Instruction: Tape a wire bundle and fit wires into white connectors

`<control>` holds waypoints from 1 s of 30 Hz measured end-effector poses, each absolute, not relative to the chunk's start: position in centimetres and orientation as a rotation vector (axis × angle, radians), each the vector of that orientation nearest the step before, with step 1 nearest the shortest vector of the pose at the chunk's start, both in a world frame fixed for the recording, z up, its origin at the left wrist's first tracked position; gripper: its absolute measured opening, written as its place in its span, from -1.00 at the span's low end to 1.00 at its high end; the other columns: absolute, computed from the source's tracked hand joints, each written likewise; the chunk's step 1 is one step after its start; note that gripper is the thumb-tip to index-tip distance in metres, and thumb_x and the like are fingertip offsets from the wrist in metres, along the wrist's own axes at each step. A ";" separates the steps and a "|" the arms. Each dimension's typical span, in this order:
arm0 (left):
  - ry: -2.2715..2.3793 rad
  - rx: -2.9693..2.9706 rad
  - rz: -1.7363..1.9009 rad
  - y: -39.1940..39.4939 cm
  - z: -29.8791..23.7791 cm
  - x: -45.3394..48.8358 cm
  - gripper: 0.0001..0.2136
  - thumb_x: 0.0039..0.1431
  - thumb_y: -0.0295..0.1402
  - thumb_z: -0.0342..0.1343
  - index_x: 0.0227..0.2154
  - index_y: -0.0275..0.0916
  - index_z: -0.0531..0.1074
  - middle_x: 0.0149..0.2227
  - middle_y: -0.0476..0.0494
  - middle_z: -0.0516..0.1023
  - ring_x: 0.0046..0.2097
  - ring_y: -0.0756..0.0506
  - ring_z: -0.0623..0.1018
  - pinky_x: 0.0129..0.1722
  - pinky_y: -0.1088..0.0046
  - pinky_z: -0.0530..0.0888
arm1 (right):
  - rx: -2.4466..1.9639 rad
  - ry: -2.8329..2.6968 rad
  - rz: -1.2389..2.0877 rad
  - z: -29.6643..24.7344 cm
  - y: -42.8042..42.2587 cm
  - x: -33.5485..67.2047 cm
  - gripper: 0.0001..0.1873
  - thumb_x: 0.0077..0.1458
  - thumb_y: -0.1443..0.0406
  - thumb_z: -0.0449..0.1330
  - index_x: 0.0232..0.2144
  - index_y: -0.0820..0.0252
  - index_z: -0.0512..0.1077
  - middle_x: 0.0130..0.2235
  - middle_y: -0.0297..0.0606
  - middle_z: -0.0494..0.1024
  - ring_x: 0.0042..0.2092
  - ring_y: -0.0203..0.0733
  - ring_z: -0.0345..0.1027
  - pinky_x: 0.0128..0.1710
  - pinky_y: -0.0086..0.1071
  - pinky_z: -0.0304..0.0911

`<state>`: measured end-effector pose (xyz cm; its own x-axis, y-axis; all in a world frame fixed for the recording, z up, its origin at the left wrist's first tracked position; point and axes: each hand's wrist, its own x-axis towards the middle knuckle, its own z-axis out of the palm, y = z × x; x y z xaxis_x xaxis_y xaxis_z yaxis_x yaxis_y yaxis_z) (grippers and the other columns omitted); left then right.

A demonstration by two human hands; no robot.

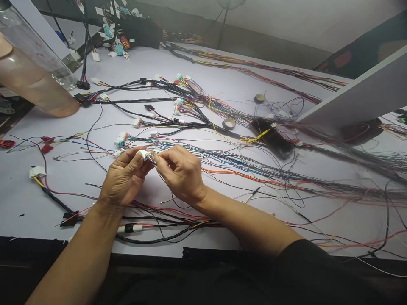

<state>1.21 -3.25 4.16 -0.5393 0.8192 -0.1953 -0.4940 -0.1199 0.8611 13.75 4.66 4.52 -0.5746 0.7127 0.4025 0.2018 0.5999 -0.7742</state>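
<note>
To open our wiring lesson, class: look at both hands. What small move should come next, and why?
Probably ease the wire into the white connector. The left hand pinches the connector, the right hand pinches the wire right at it, and the fingertips almost meet. Whether the wire is already seated is too small to tell.

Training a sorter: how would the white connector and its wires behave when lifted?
The white connector, pinched by the left hand, looks small: probably light and stiff. Its thin wires curve loosely, so likely floppy and snag-prone.
</note>
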 end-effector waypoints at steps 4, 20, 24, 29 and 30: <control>1.197 0.403 1.789 -3.3 4.1 1.1 -0.86 -0.03 -0.33 0.42 -0.37 -0.15 0.62 -0.37 0.13 0.66 -0.31 0.08 0.59 -0.22 0.68 0.55 | -0.706 -2.094 0.896 4.4 4.7 13.7 -0.74 0.27 0.22 0.14 -0.44 0.16 0.49 -0.44 -0.33 0.47 -0.39 -0.34 0.27 -0.34 -0.43 0.15; 1.256 0.449 1.794 -3.3 3.6 1.2 -0.79 -0.14 -0.30 0.47 -0.37 -0.10 0.64 -0.37 0.09 0.66 -0.30 0.03 0.61 -0.20 0.58 0.57 | -0.578 -2.144 1.105 4.8 6.0 15.0 -0.85 0.24 0.25 0.22 -0.30 0.15 0.58 -0.26 -0.29 0.62 -0.26 -0.31 0.44 -0.23 -0.44 0.30; 1.297 0.440 1.816 -3.3 3.6 1.1 -0.80 -0.16 -0.31 0.47 -0.41 -0.10 0.63 -0.39 0.03 0.65 -0.31 -0.01 0.61 -0.23 0.54 0.58 | -0.546 -2.194 1.025 4.8 5.8 14.9 -0.80 0.28 0.26 0.16 -0.30 0.17 0.56 -0.27 -0.26 0.61 -0.24 -0.29 0.44 -0.20 -0.43 0.31; 1.313 0.459 1.827 -3.5 3.7 1.2 -0.79 -0.17 -0.34 0.47 -0.41 -0.16 0.63 -0.39 -0.02 0.64 -0.33 0.00 0.60 -0.27 0.56 0.57 | -0.558 -2.240 0.981 4.7 5.6 14.6 -0.79 0.29 0.27 0.13 -0.32 0.17 0.54 -0.28 -0.26 0.58 -0.24 -0.29 0.43 -0.21 -0.44 0.31; 1.322 0.483 1.822 -3.5 3.7 1.2 -0.78 -0.19 -0.32 0.48 -0.41 -0.16 0.64 -0.40 -0.02 0.64 -0.34 0.00 0.59 -0.27 0.55 0.58 | -0.560 -2.251 0.976 4.8 5.5 14.7 -0.80 0.30 0.28 0.13 -0.32 0.17 0.54 -0.28 -0.27 0.58 -0.23 -0.30 0.43 -0.21 -0.44 0.30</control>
<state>1.21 -3.51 3.71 -0.5946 0.7899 -0.1500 -0.3880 -0.1185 0.9140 14.66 5.55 4.76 -0.7214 0.5874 0.3668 0.1337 0.6378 -0.7585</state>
